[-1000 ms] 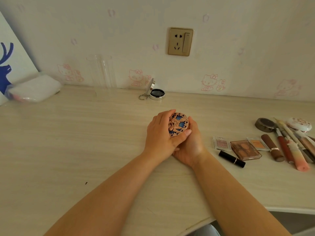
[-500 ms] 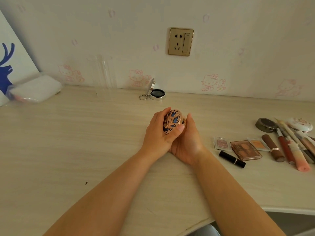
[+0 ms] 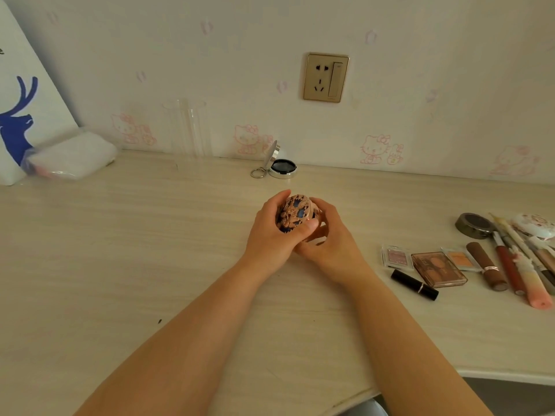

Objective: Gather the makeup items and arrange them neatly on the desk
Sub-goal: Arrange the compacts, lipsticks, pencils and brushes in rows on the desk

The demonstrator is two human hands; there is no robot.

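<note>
Rose-gold patterned compact [image 3: 295, 212] (blue patches) held above tabletop [image 3: 120, 250] centre; left hand [image 3: 274, 232] fingers curl round it, right hand [image 3: 332, 238] grips from behind. Other makeup [image 3: 468, 262] lies at right.

Two hands [image 3: 270, 235], two round compacts [image 3: 295, 213], three palettes [image 3: 438, 268], one socket [image 3: 326, 77].

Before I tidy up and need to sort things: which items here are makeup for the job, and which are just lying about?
For the job:
patterned round compact, gripped by the left hand and right hand
eyeshadow palette
black lipstick
brown tube
open silver compact

Lying about:
wall socket
deer board
clear plastic packet
</note>
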